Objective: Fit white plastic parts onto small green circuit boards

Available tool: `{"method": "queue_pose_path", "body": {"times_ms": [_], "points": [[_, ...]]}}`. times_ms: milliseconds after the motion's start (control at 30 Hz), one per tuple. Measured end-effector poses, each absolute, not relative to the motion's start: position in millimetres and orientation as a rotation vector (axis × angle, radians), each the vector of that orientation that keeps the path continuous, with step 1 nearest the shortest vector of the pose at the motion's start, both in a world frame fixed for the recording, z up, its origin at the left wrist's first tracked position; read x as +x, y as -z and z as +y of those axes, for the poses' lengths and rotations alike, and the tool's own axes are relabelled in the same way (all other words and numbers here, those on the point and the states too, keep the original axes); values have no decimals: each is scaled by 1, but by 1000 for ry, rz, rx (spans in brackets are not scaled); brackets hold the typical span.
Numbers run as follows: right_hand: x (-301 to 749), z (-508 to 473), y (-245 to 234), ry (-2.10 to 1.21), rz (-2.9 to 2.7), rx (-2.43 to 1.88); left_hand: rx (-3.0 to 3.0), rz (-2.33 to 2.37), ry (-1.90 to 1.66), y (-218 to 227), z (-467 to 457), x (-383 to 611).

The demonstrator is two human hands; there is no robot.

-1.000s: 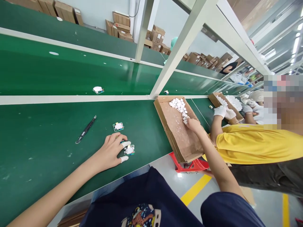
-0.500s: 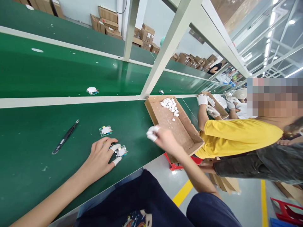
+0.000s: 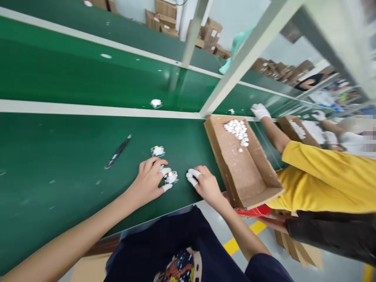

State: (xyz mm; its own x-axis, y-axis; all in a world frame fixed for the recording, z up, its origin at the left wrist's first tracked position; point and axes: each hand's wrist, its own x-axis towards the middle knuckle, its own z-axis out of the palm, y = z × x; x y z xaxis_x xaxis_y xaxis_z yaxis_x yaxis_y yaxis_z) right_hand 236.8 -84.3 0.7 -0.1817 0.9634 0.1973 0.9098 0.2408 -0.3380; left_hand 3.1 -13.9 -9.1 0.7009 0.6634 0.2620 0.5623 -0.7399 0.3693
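Observation:
A small green circuit board with a white pad on top (image 3: 171,178) lies on the green bench, gripped at its left edge by the white-capped thumb and finger of my left hand (image 3: 149,180). Just right of it is my right hand (image 3: 205,185), its white-capped fingers pressed together; what they hold, if anything, is hidden. Another circuit board with a white pad (image 3: 158,151) lies beyond my left hand. Under the left fingers something small is partly covered. Black tweezers (image 3: 118,152) rest to the left.
A shallow cardboard box (image 3: 249,172) with several white pads (image 3: 237,130) stands to the right. More boards (image 3: 156,103) lie on the green belt behind the white rail (image 3: 111,110). A slanted post (image 3: 243,58) rises there. A co-worker in a yellow shirt (image 3: 326,176) sits at right.
My right hand has moved from beside the box in toward the board at my left hand. The left hand stays on that board. The camera view has shifted; the co-worker's hand reaches toward the belt.

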Motion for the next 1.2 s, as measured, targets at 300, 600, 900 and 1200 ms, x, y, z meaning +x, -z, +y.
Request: {"method": "queue_pose_path", "body": {"times_ms": [300,600,900,1200], "points": [[204,-76,-9,-705,-2061,-1424,2548,961,-508,7,-21,3],[210,-48,-17,-1053,-2071,-1745,2534,934,-511,11,-22,5],[196,-36,-29,-1539,-1960,-1985,2548,911,-527,10,-21,4],[203,-37,-20,-1571,-1924,-1856,2637,853,-668,10,-24,6]]}}
